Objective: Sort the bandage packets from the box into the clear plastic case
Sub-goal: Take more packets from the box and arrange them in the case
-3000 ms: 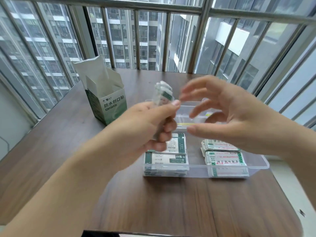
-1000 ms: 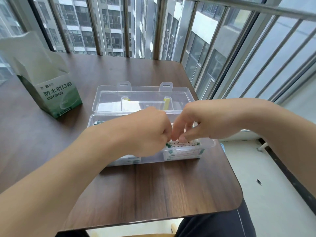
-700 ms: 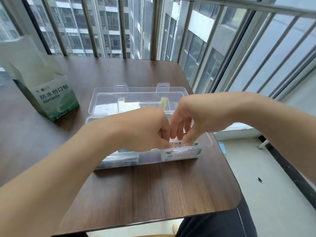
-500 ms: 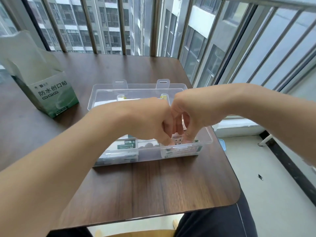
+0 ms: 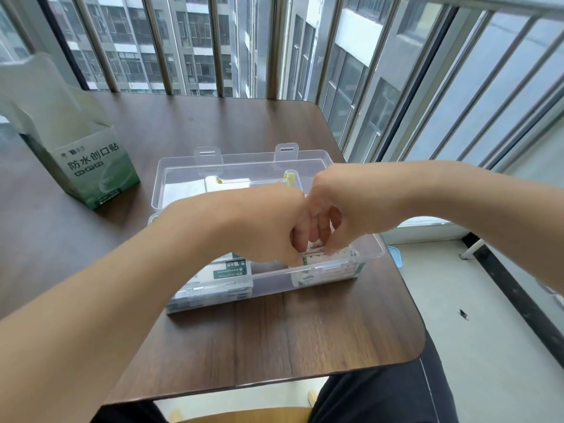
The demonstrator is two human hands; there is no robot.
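On the dark wooden table [image 5: 259, 337], the clear plastic case [image 5: 370, 253] is sitting open, holding one stack of bandage packets [image 5: 225, 271] at its left and another stack [image 5: 328, 265] at its right. The left hand [image 5: 262, 227] and right hand [image 5: 332, 215] are meeting over the right stack, curled fingers pinching its top packets. Farther left, the green-and-white box [image 5: 91, 166] is standing open.

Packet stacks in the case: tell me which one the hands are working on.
The right-hand stack. Both the left hand and right hand have fingers down on it; the left-hand stack lies untouched.
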